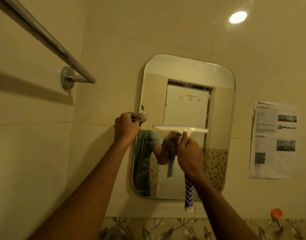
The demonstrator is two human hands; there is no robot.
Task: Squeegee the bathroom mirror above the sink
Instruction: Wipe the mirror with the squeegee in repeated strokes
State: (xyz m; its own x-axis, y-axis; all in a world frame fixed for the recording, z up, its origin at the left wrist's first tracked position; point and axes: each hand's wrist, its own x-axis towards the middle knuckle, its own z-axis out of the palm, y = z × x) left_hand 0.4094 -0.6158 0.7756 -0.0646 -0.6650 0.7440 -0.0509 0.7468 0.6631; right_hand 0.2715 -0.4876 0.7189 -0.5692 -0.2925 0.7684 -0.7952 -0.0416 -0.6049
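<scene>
- White plastic blade, blue-and-white chevron handle: in the head view the squeegee (180,129) sits about halfway up the mirror (221,118), a little right of its centre line.
- The right hand (190,156) is wrapped around the top of the handle just under the blade, with the thumb up against the neck.
- The left hand (126,127) is at the mirror's left rim, about level with the blade. Its fingers are curled and its thumb lies over the edge, so it appears to grip the rim and steady the mirror.
- The blade lies nearly level across the mirror, its right end a touch lower, and covers roughly the middle of the width. It looks pressed to the glass, though contact cannot be confirmed from this angle.
- The tool's long axis runs almost vertically, with the working edge pointing at the mirror's top rim. The handle tail drops past the bottom rim, leaning slightly right.
- Step in hand, as I judge it: a stroke at mid-height. Faint vertical streaks show on the glass above the blade, near the upper right.
- The next move calls for even pressure along the whole edge and a straight run parallel to the mirror's sides. The strips by the left and right rims probably need their own overlapping passes.
- Around the mirror on the tiled wall (114,40): a towel bar (44,38) up to the left, a printed sheet (273,139) to the right, and an orange hook (276,213) below the lower right corner.
</scene>
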